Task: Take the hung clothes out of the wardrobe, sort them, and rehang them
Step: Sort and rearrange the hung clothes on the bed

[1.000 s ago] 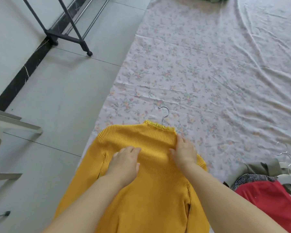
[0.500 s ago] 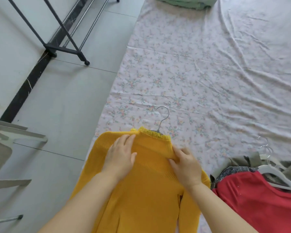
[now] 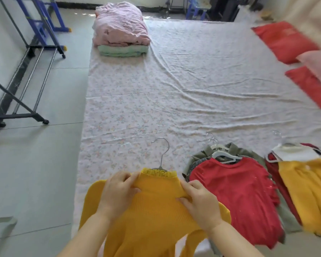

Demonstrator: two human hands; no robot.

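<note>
1. White floral-print cotton sheet [image 3: 193, 93]: spread flat and creased, filling the view from 12 to 6 o'clock.
2. Mustard-yellow ribbed knit sweater [image 3: 152, 225]: at 6 o'clock on the sheet's near edge, frilled collar pointing to 12 o'clock.
3. Red short-sleeved top [image 3: 235, 193]: at 5 o'clock, just beside the sweater, on a white plastic hanger, lying over an olive-green garment [image 3: 228, 148].
4. Yellow dress with white bodice [image 3: 308, 191]: at 4 o'clock, beside the red top (partly blurred).
5. Stack of folded pink and mint-green bedding [image 3: 119, 28]: at 11 o'clock, on the sheet's far end.
6. Left hand [image 3: 117, 193]: fingers curled, pinching the sweater's knit at the collar's 9 o'clock side.
7. Right hand [image 3: 200, 203]: fingers gripping a fold of knit at the collar's 3 o'clock side.
8. Silver wire hanger hook [image 3: 164, 151]: rising from the collar toward 12 o'clock.
</note>
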